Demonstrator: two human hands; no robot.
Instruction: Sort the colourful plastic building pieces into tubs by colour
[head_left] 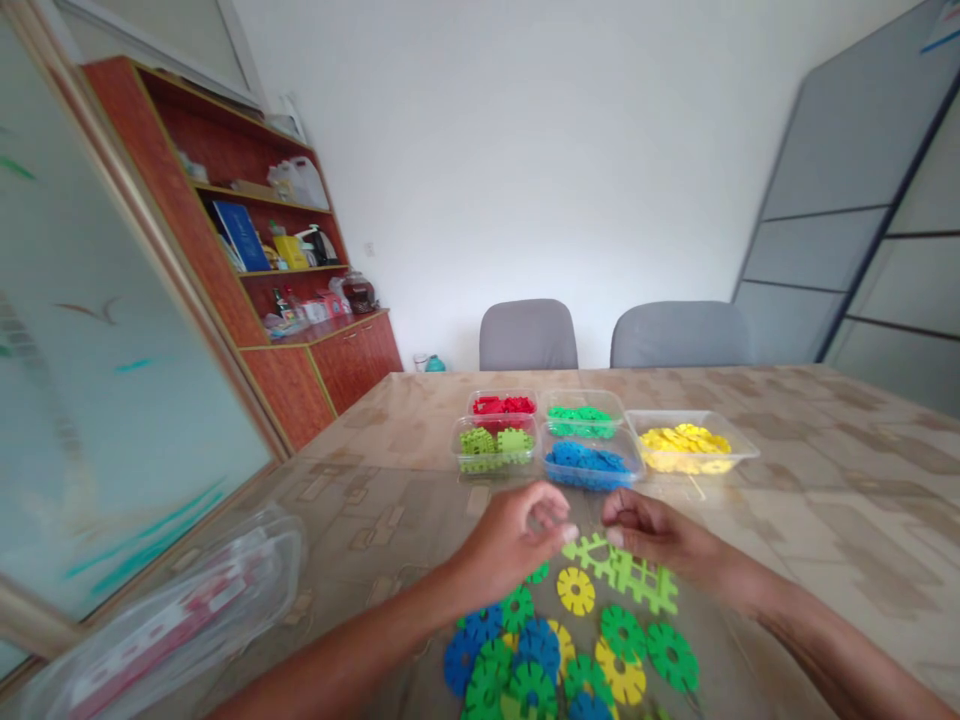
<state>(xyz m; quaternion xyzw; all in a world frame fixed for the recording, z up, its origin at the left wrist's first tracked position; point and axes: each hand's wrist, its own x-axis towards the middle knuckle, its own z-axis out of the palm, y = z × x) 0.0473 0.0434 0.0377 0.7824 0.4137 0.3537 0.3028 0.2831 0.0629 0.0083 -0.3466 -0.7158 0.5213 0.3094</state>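
My left hand [517, 530] is near the middle of the table, fingers curled and thumb tip apart from them. Its thumb comes close to the left end of the light green square-toothed building pieces [641, 578]. Just above those pieces, my right hand [664, 532] has its thumb and fingers pressed together; what is between them, if anything, is hidden. Closer to me lies a loose pile of notched discs: a yellow disc [575, 591], green discs [672, 656] and blue discs [461, 662]. My forearms flank the pile.
Beyond my hands stand clear tubs with red pieces [502, 405], light green pieces [495, 445], green discs [581, 420], blue discs [587, 460] and yellow discs [686, 440]. A plastic bag [202, 600] lies left. Two grey chairs [528, 335] stand behind the table [825, 480].
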